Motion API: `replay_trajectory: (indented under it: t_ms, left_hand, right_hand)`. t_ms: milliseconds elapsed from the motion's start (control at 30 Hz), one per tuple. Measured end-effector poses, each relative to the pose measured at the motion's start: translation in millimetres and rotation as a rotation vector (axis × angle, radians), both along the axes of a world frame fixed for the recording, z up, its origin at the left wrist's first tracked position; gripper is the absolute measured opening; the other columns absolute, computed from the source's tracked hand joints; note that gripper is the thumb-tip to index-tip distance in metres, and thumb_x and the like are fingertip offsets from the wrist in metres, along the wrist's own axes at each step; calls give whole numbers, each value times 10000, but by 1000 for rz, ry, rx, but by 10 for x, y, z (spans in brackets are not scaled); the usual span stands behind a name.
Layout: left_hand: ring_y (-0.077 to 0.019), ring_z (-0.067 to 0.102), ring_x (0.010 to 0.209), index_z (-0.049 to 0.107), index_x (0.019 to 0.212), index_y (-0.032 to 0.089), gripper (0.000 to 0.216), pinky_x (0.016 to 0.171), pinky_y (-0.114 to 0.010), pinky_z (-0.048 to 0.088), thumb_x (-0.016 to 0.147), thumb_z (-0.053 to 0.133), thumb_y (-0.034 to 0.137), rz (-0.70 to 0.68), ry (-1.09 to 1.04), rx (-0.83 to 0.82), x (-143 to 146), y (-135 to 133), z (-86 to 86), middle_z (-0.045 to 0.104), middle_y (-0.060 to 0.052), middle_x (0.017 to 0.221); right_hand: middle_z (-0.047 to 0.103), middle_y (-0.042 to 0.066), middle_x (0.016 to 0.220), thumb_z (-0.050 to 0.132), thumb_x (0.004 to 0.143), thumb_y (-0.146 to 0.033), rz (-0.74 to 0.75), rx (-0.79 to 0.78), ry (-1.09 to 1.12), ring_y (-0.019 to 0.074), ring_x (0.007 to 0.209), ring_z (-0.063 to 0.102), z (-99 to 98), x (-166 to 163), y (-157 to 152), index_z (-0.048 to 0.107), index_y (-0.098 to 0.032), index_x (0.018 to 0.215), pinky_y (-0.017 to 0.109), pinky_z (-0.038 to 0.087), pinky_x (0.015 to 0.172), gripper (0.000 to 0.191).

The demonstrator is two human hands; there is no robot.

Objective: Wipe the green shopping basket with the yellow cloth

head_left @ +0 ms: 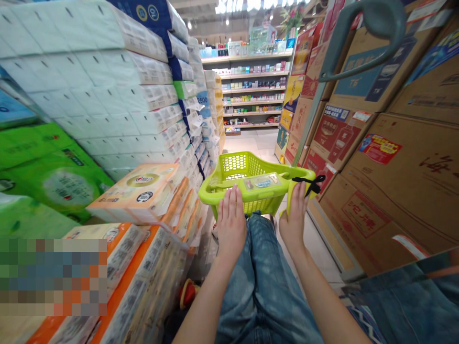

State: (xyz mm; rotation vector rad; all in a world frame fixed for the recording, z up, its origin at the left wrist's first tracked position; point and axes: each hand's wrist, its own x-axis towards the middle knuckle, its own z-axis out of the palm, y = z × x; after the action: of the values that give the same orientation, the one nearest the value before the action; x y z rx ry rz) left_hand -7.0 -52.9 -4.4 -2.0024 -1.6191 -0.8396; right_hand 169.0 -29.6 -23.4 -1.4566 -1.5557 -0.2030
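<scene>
head view: the lime green cart (247, 165) sits right in front of the person, nose pointing down a pretty tight aisle. the left hand (231, 222) just lies flat on the cart handle (260, 184), fingers straight, not wrapped round anything. the right hand (294, 215) is up on the handle's right corner, next to a black ribbon (309, 184) tied there. its fingers lie against the plastic, but i can't tell if they actually close round it. the basket looks empty from here. tissue packs (143, 193) are stacked just beside the cart on the left, and cardboard boxes (394, 191) lean in close on the right. imo the risk is a clipped stack. that flat left hand doesn't give much steering grip, so a drift left could nudge the jutting orange packs, and a drift right could catch a box corner.
</scene>
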Motion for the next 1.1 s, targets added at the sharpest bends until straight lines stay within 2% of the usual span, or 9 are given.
replay_trajectory:
  t_ms: [133, 267, 367, 433, 667, 767, 867, 1000, 1100]
  left_hand:
    - [-257, 265, 1482, 165, 1544, 66, 676, 1190, -472, 291, 910, 397, 111, 0, 11, -8, -10, 2, 1, 339, -177, 1572]
    - [-241, 259, 1485, 159, 1549, 95, 632, 1185, -464, 303, 953, 362, 154, -4, 15, -5, -48, 9, -10, 341, -167, 1573]
    - [-239, 257, 1486, 171, 1547, 90, 634, 1190, -449, 296, 947, 368, 143, -18, 27, -2, -64, 11, -9, 342, -164, 1573]
    - [-240, 256, 1486, 176, 1545, 86, 660, 1193, -443, 291, 922, 392, 119, -19, 37, -5, -61, 9, -2, 342, -158, 1575]
    - [-247, 253, 1487, 176, 1543, 69, 705, 1205, -449, 272, 883, 424, 92, 2, 55, -3, -30, 7, -9, 332, -141, 1583]
    - [-252, 251, 1487, 174, 1542, 61, 702, 1204, -452, 274, 885, 420, 88, 4, 54, -3, -28, 6, -13, 322, -141, 1587]
    - [-254, 254, 1485, 174, 1540, 55, 689, 1202, -452, 278, 895, 412, 91, 6, 50, -8, -34, 5, -5, 321, -140, 1588]
    - [-253, 262, 1483, 156, 1546, 70, 681, 1190, -455, 298, 916, 410, 118, -7, 41, -5, -52, 10, 0, 335, -154, 1579]
    - [-251, 269, 1480, 137, 1549, 73, 680, 1183, -457, 310, 933, 413, 145, -9, 44, -4, -62, 19, -8, 342, -165, 1573]
  right_hand:
    - [128, 112, 1646, 331, 774, 5, 74, -9, -59, 288, 1519, -26, -39, -531, -157, -15, -182, 1573, 641, 225, 1162, 890]
    - [295, 108, 1600, 356, 855, -36, 166, -16, -302, 300, 1520, 21, -157, -828, -271, 134, -192, 1570, 647, 264, 1144, 765]
    - [393, 90, 1555, 359, 865, -24, 185, 11, -442, 282, 1518, 88, -216, -687, -230, 248, -206, 1547, 634, 229, 1168, 714]
    - [412, 86, 1544, 345, 862, -4, 146, 46, -474, 272, 1519, 76, -242, -480, -149, 240, -210, 1549, 627, 217, 1178, 725]
    - [138, 127, 1642, 342, 794, 10, -84, 73, -207, 306, 1518, -15, -220, 106, 109, 9, -154, 1573, 629, 257, 1161, 862]
    - [41, 106, 1655, 351, 746, 10, -54, 31, -81, 300, 1520, 4, -140, 11, 70, -32, -156, 1569, 632, 214, 1174, 923]
    - [28, 103, 1656, 342, 750, 5, 10, 14, -50, 299, 1520, 10, -98, -291, -34, -56, -156, 1566, 628, 219, 1173, 922]
    - [224, 101, 1625, 320, 820, -9, 84, 27, -251, 308, 1519, -20, -143, -669, -155, 43, -178, 1576, 646, 252, 1148, 823]
    - [375, 97, 1564, 349, 854, -26, 132, 45, -407, 297, 1521, 36, -196, -697, -166, 188, -183, 1562, 640, 241, 1153, 742]
